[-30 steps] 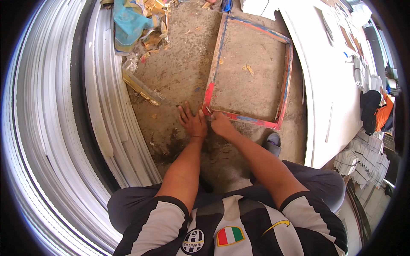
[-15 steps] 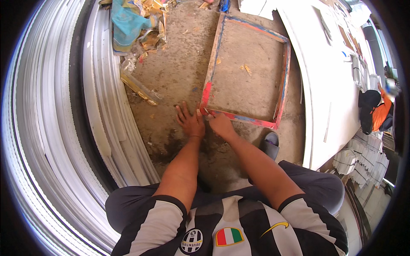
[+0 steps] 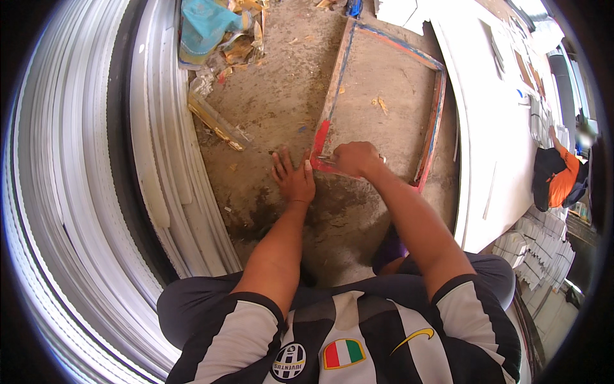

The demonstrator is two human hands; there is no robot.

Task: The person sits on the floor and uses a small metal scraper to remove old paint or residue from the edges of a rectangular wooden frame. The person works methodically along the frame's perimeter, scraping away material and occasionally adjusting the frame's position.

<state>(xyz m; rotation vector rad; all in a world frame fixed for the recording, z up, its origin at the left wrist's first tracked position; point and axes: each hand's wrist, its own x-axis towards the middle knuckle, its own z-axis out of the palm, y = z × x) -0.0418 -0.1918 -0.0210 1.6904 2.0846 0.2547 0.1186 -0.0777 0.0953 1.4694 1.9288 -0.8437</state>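
A rectangular wooden frame (image 3: pixel 328 96) lies on the ground ahead of me, with worn blue and red paint and bright red at its near left corner. My left hand (image 3: pixel 295 178) is open beside that corner, fingers spread and the thumb touching the wood. My right hand (image 3: pixel 358 159) is closed round a slim tool (image 3: pixel 324 157), whose light, metallic-looking end points left at the red corner. Its handle is hidden in my fist, and I cannot tell its exact kind. The right hand and forearm cover part of the near side.
Long white strips (image 3: pixel 83 160) line my left side. A blue cloth (image 3: pixel 208 29) and scraps lie far left, above a yellowish plastic piece (image 3: pixel 216 123). On the right stand a large white panel (image 3: pixel 492 141), a person in orange (image 3: pixel 559 173) and bundled white pieces (image 3: pixel 543 246).
My right hand has moved right and slightly away from me, still holding the tool. The left hand stays by the corner. The grey sandal near the frame no longer shows there.
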